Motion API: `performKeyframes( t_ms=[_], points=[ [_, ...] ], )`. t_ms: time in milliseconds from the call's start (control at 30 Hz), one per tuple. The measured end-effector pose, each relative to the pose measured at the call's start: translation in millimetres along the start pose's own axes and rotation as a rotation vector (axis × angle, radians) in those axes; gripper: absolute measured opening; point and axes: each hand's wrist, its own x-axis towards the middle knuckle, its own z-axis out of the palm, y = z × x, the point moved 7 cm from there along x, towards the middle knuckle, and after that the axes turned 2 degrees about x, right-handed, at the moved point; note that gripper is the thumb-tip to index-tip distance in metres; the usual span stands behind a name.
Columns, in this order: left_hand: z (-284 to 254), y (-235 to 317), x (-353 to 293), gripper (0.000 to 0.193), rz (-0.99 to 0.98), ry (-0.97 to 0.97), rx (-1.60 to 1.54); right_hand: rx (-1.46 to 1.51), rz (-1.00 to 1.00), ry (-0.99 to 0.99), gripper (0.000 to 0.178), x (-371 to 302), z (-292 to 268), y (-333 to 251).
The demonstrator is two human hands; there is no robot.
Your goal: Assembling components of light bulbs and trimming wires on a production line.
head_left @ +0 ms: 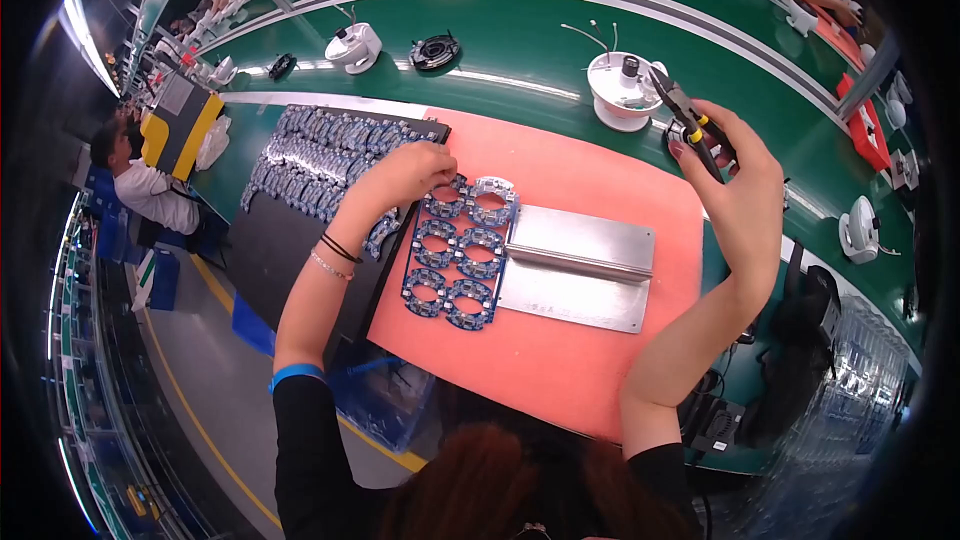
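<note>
A panel of blue ring-shaped circuit boards lies on the pink mat, several rings joined in two columns. My left hand is closed at the panel's far left corner, fingertips pressed together against the top ring; what they pinch is hidden. Raised to the right, my right hand is wrapped round a pair of pliers with black and yellow handles. The pliers' jaws point up and left, in front of a white round device. Beside the panel, touching its right edge, sits a metal plate with a raised rib.
Rows of blue circuit boards cover the far part of a black board at left. The pink mat lies under the panel. Beyond it runs a green conveyor carrying white and black parts. Other people work at the left and far right.
</note>
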Motion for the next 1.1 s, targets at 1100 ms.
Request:
performKeyframes(
  t_ms=[1100],
  points=[
    [74, 77, -335, 0.012, -1.054, 0.082, -0.496, -0.039, -0.207, 0.032, 0.039, 10, 7, 1]
  ],
)
